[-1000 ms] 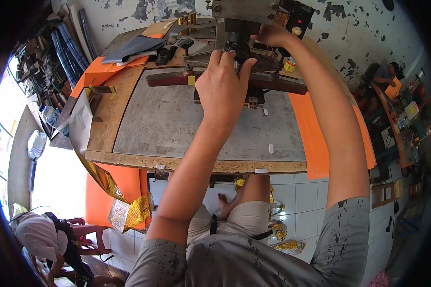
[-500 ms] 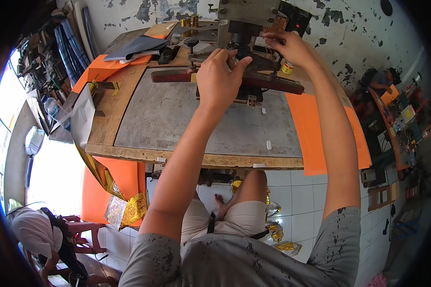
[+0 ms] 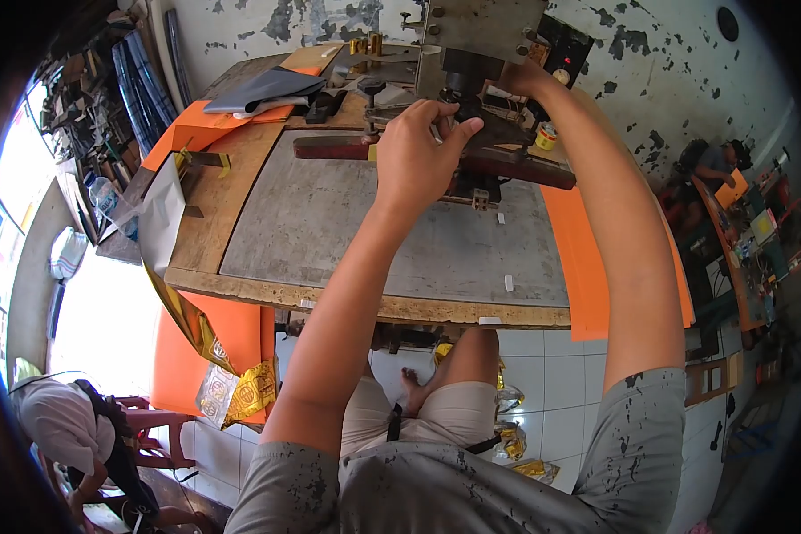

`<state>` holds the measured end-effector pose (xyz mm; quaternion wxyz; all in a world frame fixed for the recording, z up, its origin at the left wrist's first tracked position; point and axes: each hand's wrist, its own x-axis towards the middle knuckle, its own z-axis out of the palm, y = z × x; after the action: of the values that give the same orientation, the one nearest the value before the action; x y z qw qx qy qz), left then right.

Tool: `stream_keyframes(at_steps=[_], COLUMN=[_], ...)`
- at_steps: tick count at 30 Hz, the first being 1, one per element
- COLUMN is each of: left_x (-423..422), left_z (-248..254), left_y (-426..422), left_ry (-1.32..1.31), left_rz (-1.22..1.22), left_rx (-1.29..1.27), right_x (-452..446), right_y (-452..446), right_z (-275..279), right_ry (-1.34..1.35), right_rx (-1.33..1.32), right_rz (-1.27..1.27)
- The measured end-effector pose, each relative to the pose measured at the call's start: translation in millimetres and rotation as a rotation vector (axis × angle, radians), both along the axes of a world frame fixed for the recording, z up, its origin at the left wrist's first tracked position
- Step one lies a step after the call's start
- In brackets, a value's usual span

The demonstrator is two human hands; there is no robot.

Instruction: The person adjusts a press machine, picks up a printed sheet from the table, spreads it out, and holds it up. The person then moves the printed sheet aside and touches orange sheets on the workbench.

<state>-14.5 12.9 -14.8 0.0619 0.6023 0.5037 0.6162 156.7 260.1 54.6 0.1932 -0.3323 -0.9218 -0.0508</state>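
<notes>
My left hand [image 3: 418, 153] is in front of the press's black central shaft [image 3: 461, 73], its fingers curled and its thumb at the dark fitting below the shaft. Whatever it may grip there is hidden by the hand. My right hand [image 3: 527, 82] reaches up beside the grey metal press head [image 3: 482, 31], its fingers in shadow and partly hidden. Beneath both hands runs a dark red bar [image 3: 334, 147], part of the press. A black knob [image 3: 371, 86] stands to the left of my left hand.
The grey metal plate [image 3: 329, 240] lies on the wooden table [image 3: 200, 258]. Orange sheets [image 3: 587, 258] overlap its right side. Gold foil [image 3: 182, 311] hangs at the left edge. A small yellow can [image 3: 546, 136] stands near my right forearm. Other people sit at lower left and far right.
My right hand has moved from in front of the press's right side to further up beside its head. My left hand stays by the shaft. The whole view has shifted slightly.
</notes>
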Motion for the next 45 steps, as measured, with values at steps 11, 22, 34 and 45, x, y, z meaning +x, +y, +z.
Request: stream_keyframes(at_steps=[11,22,34,45], left_x=[-3.3,-8.8,-14.8,-73.1], left_z=[-4.9,-4.5,-1.9,2.2], left_y=[7.3,8.7,10.2,3.2], left_ry=[-0.048,-0.067,-0.048,0.285], left_rz=[-0.095,-0.196,-0.228,0.204], left_rx=[-0.002,-0.053,-0.091,0.139], right_x=[2.9,-3.1,-15.9,57.3], right_y=[16.1,-0.7,-19.4,-77.1], right_z=[-10.7,-3.3,6.8,20.1], right_ry=[0.061,-0.003,-0.131,0.147], right_rx=[0.096,0.139,0.128,-0.232], right_rz=[0.057,0.04,-0.053,-0.125])
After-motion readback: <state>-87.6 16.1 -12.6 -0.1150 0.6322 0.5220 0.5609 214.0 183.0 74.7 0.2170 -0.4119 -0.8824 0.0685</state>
